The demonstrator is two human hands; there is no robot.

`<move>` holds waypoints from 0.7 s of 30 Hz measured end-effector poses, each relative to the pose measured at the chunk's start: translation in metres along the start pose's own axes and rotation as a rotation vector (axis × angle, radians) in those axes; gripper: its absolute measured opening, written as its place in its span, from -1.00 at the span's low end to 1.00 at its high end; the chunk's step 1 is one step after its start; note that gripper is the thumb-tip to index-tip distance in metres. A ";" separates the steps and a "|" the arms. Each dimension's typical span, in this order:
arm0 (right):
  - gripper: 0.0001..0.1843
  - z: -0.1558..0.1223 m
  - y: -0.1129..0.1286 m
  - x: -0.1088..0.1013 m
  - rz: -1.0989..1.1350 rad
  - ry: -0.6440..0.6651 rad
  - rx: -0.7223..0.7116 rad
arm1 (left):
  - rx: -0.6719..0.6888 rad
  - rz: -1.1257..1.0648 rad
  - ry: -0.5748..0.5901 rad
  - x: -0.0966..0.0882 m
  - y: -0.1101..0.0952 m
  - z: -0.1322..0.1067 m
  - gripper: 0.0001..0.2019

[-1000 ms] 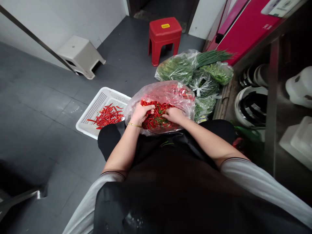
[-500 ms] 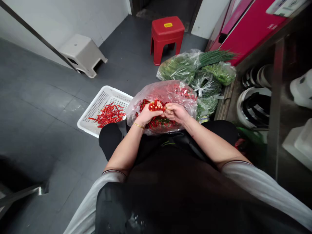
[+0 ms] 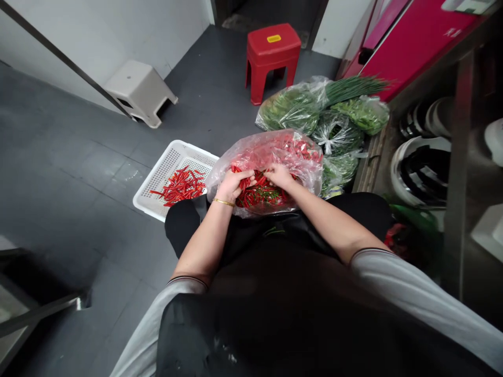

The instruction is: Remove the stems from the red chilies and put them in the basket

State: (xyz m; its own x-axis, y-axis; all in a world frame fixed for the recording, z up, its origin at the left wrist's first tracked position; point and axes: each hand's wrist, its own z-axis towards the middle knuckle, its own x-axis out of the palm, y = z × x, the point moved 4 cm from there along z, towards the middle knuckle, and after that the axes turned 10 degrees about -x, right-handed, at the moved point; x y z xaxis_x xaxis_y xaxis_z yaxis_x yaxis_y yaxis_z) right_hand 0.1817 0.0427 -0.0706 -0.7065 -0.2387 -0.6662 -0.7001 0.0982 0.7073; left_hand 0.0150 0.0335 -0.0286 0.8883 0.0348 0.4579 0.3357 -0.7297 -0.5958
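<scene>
A large clear plastic bag full of red chilies lies across my lap, its mouth open toward me. My left hand is closed around a bunch of red chilies over the bag's left side. Just right of it, my right hand has its fingers pinched together at the chilies inside the bag; what lies between the fingertips is too small to make out. Chilies with green stems show below both hands. To the left, a white perforated basket holds a heap of loose red chilies.
Bags of green vegetables lie beyond the chili bag, at the right. A red stool stands ahead and a pale stool by the wall. Metal shelving with stacked containers runs along my right.
My right hand has moved away from the left hand, up and to the right over the chilies. My left hand still grips its bunch, now turned. The view has shifted slightly.
</scene>
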 end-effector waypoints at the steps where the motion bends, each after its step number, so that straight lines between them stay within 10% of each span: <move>1: -0.83 -0.006 0.001 -0.009 0.012 -0.068 -0.067 | -0.022 0.013 -0.030 0.001 0.006 0.002 -0.81; 5: -0.80 -0.050 0.017 -0.024 -0.131 -0.268 -0.440 | -0.022 -0.022 -0.063 0.011 0.030 0.011 -0.76; 10: -0.77 -0.085 0.031 0.004 -0.171 -0.093 -0.690 | 0.117 -0.082 0.028 0.017 0.037 0.015 -0.73; 16: -0.56 -0.053 0.004 -0.010 0.580 0.063 -0.087 | 0.028 0.155 0.208 0.018 0.027 0.009 -0.66; 21: -0.43 -0.056 0.025 -0.015 0.728 0.162 -0.115 | 0.089 0.230 0.352 0.028 0.033 -0.022 -0.60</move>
State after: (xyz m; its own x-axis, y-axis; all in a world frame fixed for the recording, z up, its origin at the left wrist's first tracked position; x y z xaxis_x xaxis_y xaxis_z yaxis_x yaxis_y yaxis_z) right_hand 0.1807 -0.0056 -0.0296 -0.9562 -0.2922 0.0162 -0.0402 0.1860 0.9817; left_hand 0.0440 -0.0044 -0.0208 0.7875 -0.3683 0.4942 0.1806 -0.6287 -0.7564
